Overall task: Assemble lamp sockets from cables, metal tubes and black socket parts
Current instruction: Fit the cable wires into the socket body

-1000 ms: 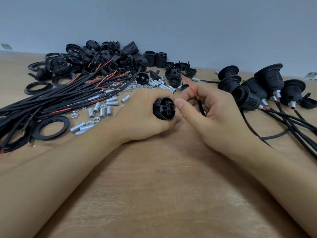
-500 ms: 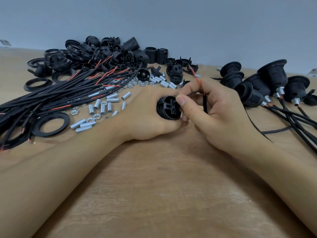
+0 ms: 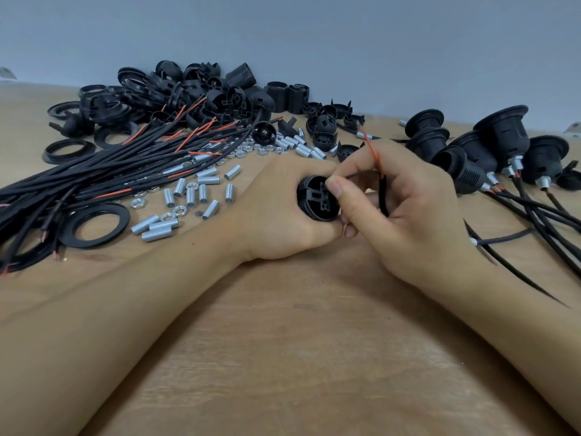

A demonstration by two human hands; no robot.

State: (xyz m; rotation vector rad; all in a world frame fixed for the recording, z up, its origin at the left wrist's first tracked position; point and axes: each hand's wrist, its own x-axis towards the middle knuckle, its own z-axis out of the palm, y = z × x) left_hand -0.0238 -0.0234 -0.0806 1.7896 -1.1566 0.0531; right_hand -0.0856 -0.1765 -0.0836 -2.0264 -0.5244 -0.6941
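Views: one only, so no part of the scene is shared between views
Mount: worn on the person's head; wide-angle, the far table edge bowing
Direction: forward and down across the wooden table (image 3: 314,357) toward the grey-blue wall (image 3: 345,42)
Nearness: close; both forearms enter from the bottom corners; the left hand (image 3: 276,209) and right hand (image 3: 408,212) meet just above centre
Left of frame: cable bundle (image 3: 94,180); metal tubes (image 3: 188,196)
Right of frame: finished sockets (image 3: 490,143)
Far edge: heap of black parts (image 3: 195,92) at the wall
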